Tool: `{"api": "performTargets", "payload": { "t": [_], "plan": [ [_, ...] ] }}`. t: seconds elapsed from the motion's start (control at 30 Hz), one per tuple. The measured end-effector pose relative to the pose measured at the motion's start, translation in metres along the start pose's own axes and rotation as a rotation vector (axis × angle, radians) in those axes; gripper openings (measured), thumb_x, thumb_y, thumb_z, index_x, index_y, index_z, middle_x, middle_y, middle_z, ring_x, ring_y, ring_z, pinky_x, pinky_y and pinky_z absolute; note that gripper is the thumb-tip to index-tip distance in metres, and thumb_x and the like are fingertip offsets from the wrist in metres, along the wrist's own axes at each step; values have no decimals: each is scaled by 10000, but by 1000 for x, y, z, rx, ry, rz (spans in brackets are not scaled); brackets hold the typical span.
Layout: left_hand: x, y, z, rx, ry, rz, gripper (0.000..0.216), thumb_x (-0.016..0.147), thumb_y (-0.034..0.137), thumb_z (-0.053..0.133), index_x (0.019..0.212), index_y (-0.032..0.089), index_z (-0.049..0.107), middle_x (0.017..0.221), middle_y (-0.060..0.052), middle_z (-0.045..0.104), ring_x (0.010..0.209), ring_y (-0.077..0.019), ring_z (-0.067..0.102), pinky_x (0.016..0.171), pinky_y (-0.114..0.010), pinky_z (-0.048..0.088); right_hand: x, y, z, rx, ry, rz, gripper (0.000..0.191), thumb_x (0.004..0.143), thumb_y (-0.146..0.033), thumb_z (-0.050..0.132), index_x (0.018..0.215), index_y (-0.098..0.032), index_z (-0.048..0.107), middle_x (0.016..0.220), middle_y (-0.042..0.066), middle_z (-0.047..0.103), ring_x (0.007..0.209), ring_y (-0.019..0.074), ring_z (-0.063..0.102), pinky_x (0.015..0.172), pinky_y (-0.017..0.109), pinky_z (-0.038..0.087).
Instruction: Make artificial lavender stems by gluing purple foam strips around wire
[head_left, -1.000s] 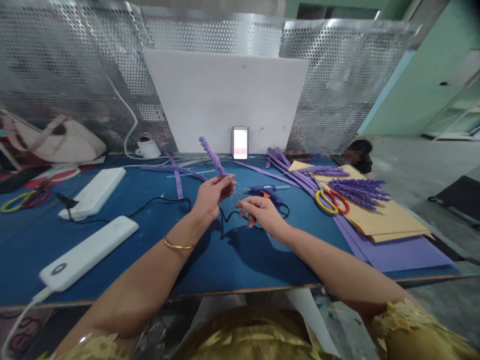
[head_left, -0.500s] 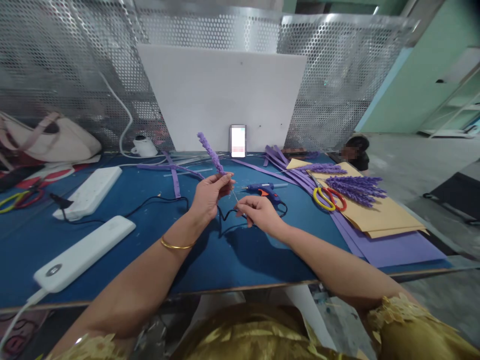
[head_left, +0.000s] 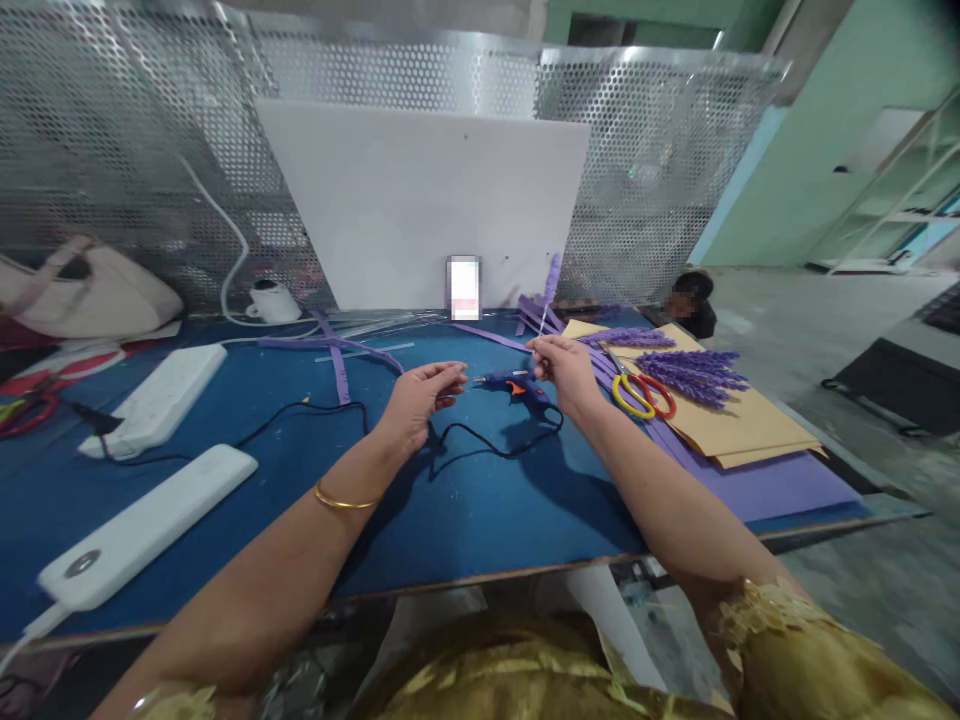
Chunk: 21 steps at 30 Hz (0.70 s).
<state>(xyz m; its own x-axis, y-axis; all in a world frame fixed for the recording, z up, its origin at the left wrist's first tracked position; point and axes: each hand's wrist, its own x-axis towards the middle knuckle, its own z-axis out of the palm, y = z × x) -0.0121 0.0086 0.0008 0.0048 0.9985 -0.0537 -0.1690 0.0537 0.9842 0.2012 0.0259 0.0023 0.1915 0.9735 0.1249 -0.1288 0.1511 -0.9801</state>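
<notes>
My right hand [head_left: 566, 375] pinches the thin pale stem of a purple lavender sprig [head_left: 553, 280], which stands nearly upright above the fingers. My left hand [head_left: 426, 400] is apart from the sprig, its thumb and fingers drawn together with nothing visible in them. Between the two hands lies a blue glue gun [head_left: 517, 383] with an orange trigger, partly behind my right hand. Its black cord [head_left: 495, 452] runs across the table under my left wrist. Purple strips [head_left: 337, 365] lie beyond my left hand.
Scissors [head_left: 634, 398] with yellow and red handles and finished lavender sprigs [head_left: 697, 372] rest on tan paper [head_left: 757, 435] at the right. A power strip [head_left: 154, 400] and a white power bank [head_left: 150, 525] lie left. A phone [head_left: 464, 288] stands against a white board [head_left: 427, 200].
The lavender sprig has passed from my left hand's grasp to my right hand, which has moved right and up. My left hand has let go. The view has shifted slightly.
</notes>
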Motion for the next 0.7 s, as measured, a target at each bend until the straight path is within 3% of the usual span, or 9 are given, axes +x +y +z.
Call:
{"api": "performTargets", "payload": {
  "t": [0.1, 0.2, 0.3, 0.4, 0.47, 0.57, 0.63, 0.7],
  "plan": [
    [-1, -2, 0, 9, -37, -16, 471, 512, 471, 893, 845, 158, 778, 771, -52, 722, 678, -125, 621, 620, -229, 432, 24, 1, -20, -42, 102, 17, 169, 774, -306, 667, 817, -153, 608, 668, -20, 625, 430, 41, 474, 414, 167, 315],
    [-1, -2, 0, 12, -50, -21, 459, 515, 462, 889, 842, 158, 779, 769, -50, 720, 678, -123, 617, 626, -232, 432, 33, 4, -27, -122, 121, 41, 144, 818, -272, 630, 779, -146, 573, 747, 47, 683, 451, 68, 519, 434, 194, 355],
    [0, -3, -1, 10, -37, -16, 456, 498, 439, 893, 837, 157, 776, 760, -48, 718, 673, -123, 616, 624, -232, 432, 23, 8, -16, -212, 88, -17, 115, 862, -258, 589, 816, -153, 594, 769, 44, 688, 473, 87, 530, 489, 226, 396],
    [0, -4, -1, 3, -9, 14, 463, 485, 445, 893, 816, 147, 767, 717, -37, 698, 619, -110, 588, 605, -234, 429, -11, 11, 8, -347, 15, -209, 100, 863, -250, 623, 937, -186, 643, 782, 9, 680, 604, 117, 568, 641, 253, 431],
    [0, -5, -1, -4, 9, 41, 458, 501, 481, 883, 774, 136, 753, 656, -17, 658, 556, -89, 537, 571, -229, 413, -43, 14, 24, -769, -185, -662, 153, 934, -274, 548, 1002, -177, 644, 848, 52, 694, 704, 151, 588, 673, 281, 396],
    [1, -6, 1, -10, 27, 98, 461, 551, 558, 845, 690, 139, 713, 507, 41, 522, 472, -72, 439, 508, -222, 364, -92, 21, 41, -1078, -765, -1257, 244, 1006, -250, 436, 866, -170, 618, 705, 33, 637, 607, 145, 522, 595, 310, 306],
    [1, -8, 2, -2, 42, 139, 459, 607, 588, 805, 594, 157, 646, 441, 57, 454, 426, -69, 389, 492, -230, 351, -118, 26, 47, -1015, -974, -1457, 295, 1031, -284, 406, 842, -164, 599, 702, 21, 615, 601, 143, 513, 575, 317, 286],
    [2, -9, 3, 45, 82, 170, 526, 679, 612, 743, 467, 184, 522, 393, 48, 412, 401, -78, 394, 472, -240, 330, -134, 32, 50, -928, -1047, -1498, 286, 1022, -282, 432, 810, -166, 585, 678, 1, 587, 569, 140, 493, 557, 319, 272]
  ]
}}
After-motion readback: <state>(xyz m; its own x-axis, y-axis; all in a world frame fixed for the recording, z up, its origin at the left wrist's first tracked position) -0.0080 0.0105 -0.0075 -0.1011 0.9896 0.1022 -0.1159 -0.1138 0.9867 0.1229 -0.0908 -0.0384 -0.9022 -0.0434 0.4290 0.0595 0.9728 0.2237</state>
